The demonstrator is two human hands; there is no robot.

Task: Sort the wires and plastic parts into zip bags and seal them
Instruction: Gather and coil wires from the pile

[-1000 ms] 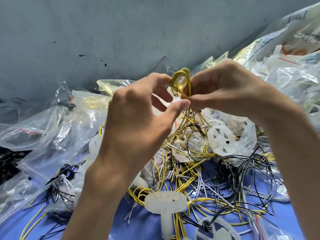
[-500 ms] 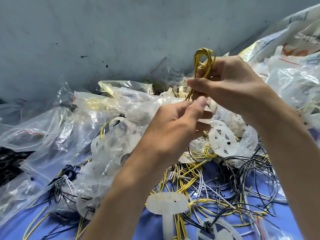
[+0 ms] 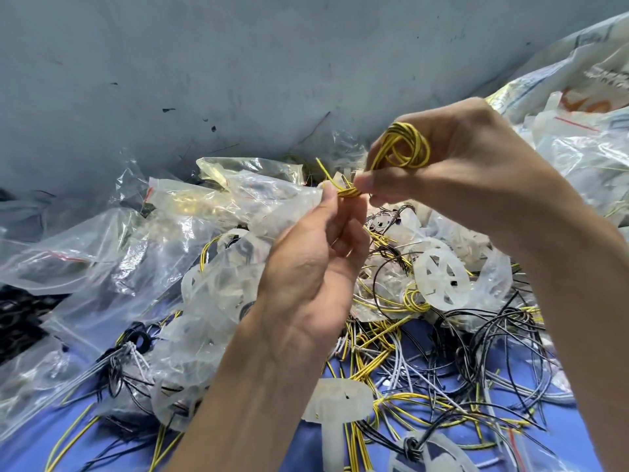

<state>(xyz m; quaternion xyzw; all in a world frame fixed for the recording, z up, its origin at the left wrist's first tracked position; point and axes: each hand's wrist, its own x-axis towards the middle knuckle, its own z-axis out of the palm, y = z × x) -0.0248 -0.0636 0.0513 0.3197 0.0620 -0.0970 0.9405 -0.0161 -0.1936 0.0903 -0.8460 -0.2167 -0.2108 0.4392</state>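
A small coil of yellow-and-black wire [image 3: 406, 144] is held up in front of the grey wall. My right hand [image 3: 466, 172] grips the coil, with the loop showing above its thumb. My left hand [image 3: 316, 267] pinches the wire's wrapped tail [image 3: 347, 193] just below the coil, a short free end sticking up to the left. Beneath the hands lies a tangle of yellow, black and white wires [image 3: 425, 369] on a blue surface [image 3: 306, 447], mixed with translucent white plastic wheels [image 3: 442, 281]. Clear zip bags [image 3: 102, 253] lie heaped on the left.
A white plastic mushroom-shaped part [image 3: 335, 401] lies near the bottom centre. More filled bags [image 3: 585, 137] are piled at the right against the grey wall [image 3: 238, 63]. A tied bundle of black and white wires [image 3: 126, 356] sits at the lower left.
My right hand has lifted the yellow coil up and to the right. My left hand dropped lower, then came back up to pinch the wire's tail under the coil.
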